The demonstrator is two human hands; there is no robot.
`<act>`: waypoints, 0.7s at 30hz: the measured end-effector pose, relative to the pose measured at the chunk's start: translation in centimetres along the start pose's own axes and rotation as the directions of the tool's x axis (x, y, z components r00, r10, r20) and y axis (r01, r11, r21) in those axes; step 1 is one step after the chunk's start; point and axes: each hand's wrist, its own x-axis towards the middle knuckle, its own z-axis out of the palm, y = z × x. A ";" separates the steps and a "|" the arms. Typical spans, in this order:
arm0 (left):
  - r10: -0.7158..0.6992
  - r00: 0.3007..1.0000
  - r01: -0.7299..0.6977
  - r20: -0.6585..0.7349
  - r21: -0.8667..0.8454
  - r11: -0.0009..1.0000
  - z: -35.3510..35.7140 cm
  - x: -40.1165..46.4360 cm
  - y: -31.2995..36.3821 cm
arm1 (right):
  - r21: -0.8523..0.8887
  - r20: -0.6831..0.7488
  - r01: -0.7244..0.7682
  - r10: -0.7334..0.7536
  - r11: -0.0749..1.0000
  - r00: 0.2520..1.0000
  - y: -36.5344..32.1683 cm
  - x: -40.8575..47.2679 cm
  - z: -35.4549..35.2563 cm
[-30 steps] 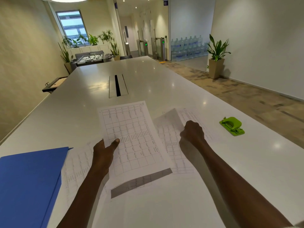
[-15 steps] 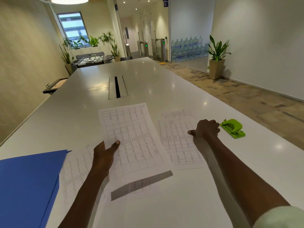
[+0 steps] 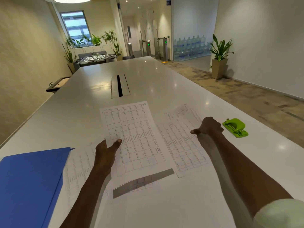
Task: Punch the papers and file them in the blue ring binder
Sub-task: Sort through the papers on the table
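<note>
My left hand (image 3: 105, 153) grips a printed grid sheet (image 3: 136, 139) by its left edge, thumb on top, and holds it tilted just above the white table (image 3: 164, 83). To its right, my right hand (image 3: 209, 126) has its fingers curled at the far right edge of another printed sheet (image 3: 182, 148) lying flat, with the thumb stretched left over it. A further sheet (image 3: 182, 111) pokes out beyond that one. The green hole punch (image 3: 235, 127) sits just right of my right hand. The blue binder (image 3: 31, 181) lies shut at the near left.
More printed paper (image 3: 79, 165) lies flat between the binder and my left arm, partly under it. A cable slot (image 3: 120, 86) runs along the table's middle, farther back. The table's right edge borders a carpeted floor with a potted plant (image 3: 219, 58).
My right hand has carried its sheet rightwards and laid it flat near the hole punch, uncovering a second sheet beyond it. My left hand keeps holding the grid sheet in place.
</note>
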 end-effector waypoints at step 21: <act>0.014 1.000 -0.014 0.023 0.036 0.999 0.2 -0.1 1.1 | 0.253 -0.134 0.003 0.032 0.967 0.990 1.7 1.5 1.0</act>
